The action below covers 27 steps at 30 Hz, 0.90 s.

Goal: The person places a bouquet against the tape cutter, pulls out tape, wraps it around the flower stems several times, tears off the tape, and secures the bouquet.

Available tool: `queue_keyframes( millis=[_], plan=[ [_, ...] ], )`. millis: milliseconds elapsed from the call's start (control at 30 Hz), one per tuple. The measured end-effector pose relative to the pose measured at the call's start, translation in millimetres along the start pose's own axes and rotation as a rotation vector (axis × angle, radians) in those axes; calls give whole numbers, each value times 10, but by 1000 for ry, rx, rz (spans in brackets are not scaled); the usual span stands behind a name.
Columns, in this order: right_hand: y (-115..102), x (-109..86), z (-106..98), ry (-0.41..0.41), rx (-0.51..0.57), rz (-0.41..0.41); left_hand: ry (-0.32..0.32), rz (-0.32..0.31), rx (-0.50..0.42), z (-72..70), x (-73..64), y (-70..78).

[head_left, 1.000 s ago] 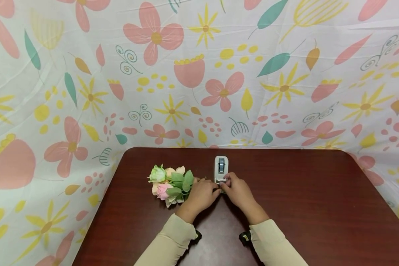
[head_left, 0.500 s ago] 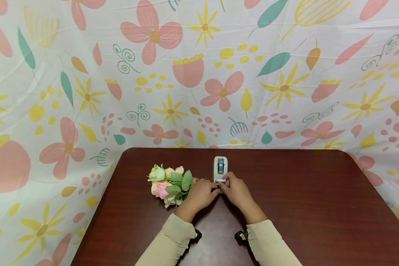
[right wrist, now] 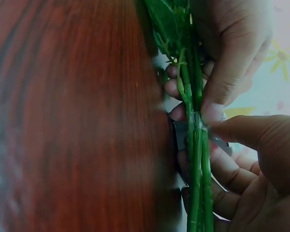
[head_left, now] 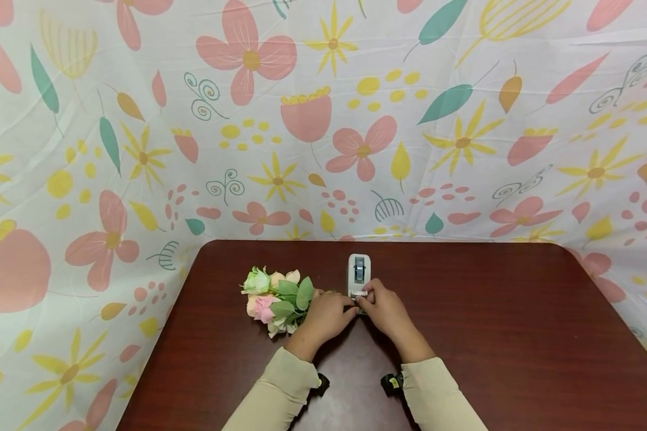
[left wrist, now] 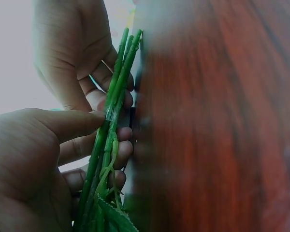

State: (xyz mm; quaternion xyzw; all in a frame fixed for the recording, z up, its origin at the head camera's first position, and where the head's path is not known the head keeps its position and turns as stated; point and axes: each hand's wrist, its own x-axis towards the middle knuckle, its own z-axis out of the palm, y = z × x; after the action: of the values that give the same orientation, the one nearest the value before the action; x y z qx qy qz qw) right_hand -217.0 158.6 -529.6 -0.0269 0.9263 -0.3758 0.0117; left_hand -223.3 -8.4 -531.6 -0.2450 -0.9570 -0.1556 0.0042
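In the head view a bunch of artificial flowers (head_left: 264,308), pink, cream and pale green, lies on its side with its blooms to the left. My left hand (head_left: 326,316) grips the green stems (left wrist: 117,89) between thumb and curled fingers. A band of clear tape (right wrist: 195,119) wraps the stems right at the thumb tips. From the other side my right hand (head_left: 386,310) pinches the stems at this band, its fingers behind them. Just beyond both hands stands a white tape dispenser (head_left: 359,272) with a roll in it; its front end is partly covered by my fingers.
The dark red-brown table (head_left: 496,323) carries all of this. Behind it and to the left hangs a white cloth (head_left: 453,173) printed with flowers and leaves. Black straps (head_left: 392,385) sit at my wrists, below beige sleeves (head_left: 437,395).
My right wrist and forearm have shifted slightly left since the oldest frame. Both hands keep their place on the stems; flowers and tape dispenser lie as before.
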Motion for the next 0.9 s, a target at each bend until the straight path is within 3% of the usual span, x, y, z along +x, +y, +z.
queue_keyframes(
  millis=[900],
  plan=[
    [30,-3,10,53,8,-30,18,-2,1,17,2,3]
  ],
)
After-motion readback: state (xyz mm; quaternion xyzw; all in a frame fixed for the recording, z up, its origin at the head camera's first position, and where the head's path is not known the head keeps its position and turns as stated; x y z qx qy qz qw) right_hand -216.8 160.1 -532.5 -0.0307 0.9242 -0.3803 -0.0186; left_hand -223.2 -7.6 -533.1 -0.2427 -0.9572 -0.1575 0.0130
